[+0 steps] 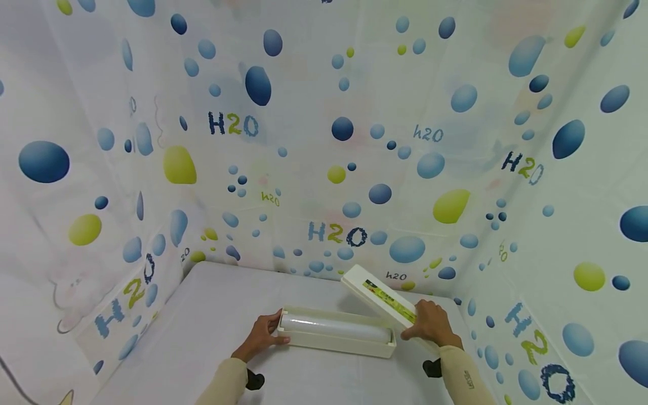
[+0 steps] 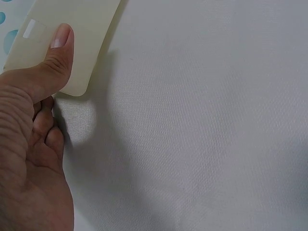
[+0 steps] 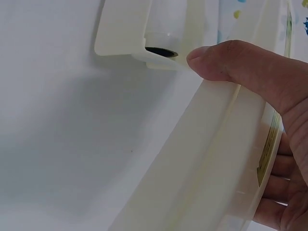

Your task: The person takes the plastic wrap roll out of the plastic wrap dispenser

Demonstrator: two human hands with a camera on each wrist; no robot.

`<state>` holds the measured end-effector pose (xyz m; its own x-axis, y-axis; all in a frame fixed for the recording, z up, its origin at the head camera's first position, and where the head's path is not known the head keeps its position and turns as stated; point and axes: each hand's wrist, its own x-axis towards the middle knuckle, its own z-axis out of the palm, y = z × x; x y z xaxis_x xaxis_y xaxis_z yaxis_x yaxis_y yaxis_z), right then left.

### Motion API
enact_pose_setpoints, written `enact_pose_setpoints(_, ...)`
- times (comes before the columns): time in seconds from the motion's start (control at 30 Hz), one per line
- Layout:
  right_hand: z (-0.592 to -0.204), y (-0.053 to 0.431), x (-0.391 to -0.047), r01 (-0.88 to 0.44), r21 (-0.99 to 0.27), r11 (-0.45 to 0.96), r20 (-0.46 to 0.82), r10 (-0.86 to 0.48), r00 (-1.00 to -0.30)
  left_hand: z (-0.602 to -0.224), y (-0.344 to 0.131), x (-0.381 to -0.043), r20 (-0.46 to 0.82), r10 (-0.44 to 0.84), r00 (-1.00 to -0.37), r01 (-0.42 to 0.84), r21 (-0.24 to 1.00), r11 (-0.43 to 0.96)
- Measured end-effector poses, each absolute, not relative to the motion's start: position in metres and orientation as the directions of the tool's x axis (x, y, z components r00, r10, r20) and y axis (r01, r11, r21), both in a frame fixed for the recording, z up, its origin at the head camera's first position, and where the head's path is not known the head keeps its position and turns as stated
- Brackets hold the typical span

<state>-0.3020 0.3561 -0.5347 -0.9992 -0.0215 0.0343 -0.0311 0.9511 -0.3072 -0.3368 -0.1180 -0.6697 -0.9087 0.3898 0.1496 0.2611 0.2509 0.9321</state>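
A long cream box point(image 1: 338, 342) lies on the table with a shiny roll of clear plastic film point(image 1: 336, 326) inside it. At the box's left end, my left hand point(image 1: 264, 333) grips it, thumb on the front wall and fingers behind the end. In the left wrist view that thumb presses flat on the box wall point(image 2: 89, 48). My right hand point(image 1: 432, 325) holds the box's lid point(image 1: 372, 289), a cream cover with a yellow-green label, tilted and raised beside the right end. The right wrist view shows the thumb over the lid's edge point(image 3: 207, 144), fingers around its outer side.
The table point(image 1: 228, 298) is covered in a white cloth. Behind it and at both sides hang white curtains point(image 1: 304, 169) printed with blue and green drops and H2O lettering. A dark band shows at each wrist.
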Motion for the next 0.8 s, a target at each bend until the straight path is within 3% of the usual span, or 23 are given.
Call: enact_pose_setpoints(0.8, -0.5368, 0.3607, -0.2983, -0.014, -0.323, 0.946, 0.029, -0.005, -1.0, -0.6755, -0.1212, -0.3375, 0.224, 0.378, -0.898, 0.335, 0.906, 0.258)
